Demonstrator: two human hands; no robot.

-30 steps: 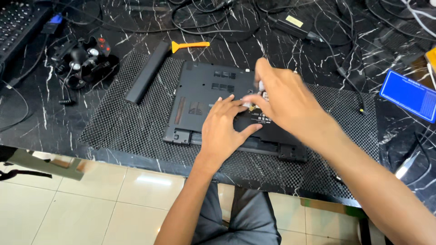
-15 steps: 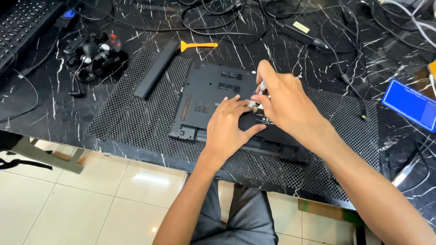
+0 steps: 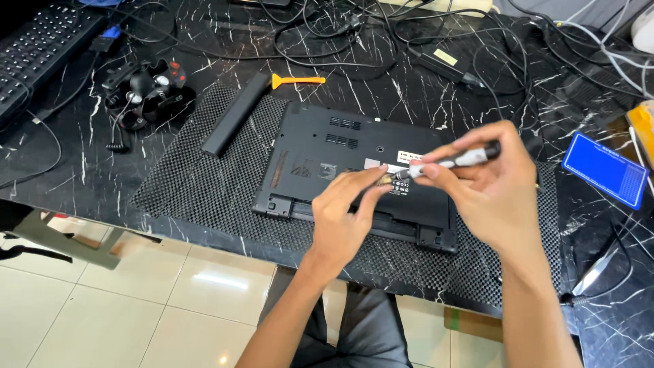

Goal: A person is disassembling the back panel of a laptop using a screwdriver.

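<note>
A black laptop lies bottom side up on a black mesh mat. Above its front half, my right hand holds a slim black and silver screwdriver nearly level, tip pointing left. My left hand pinches the screwdriver's tip between thumb and fingers; something small may sit there, but I cannot make it out. Both hands hover just over the laptop's base.
A long black battery bar lies on the mat's left edge, with an orange pry tool beyond it. A keyboard sits far left, a black gadget with cables beside it, a blue box at right. Tangled cables cover the back.
My right hand has lifted the screwdriver off the laptop and turned it from upright to nearly level. My left hand moved up to pinch its tip.
</note>
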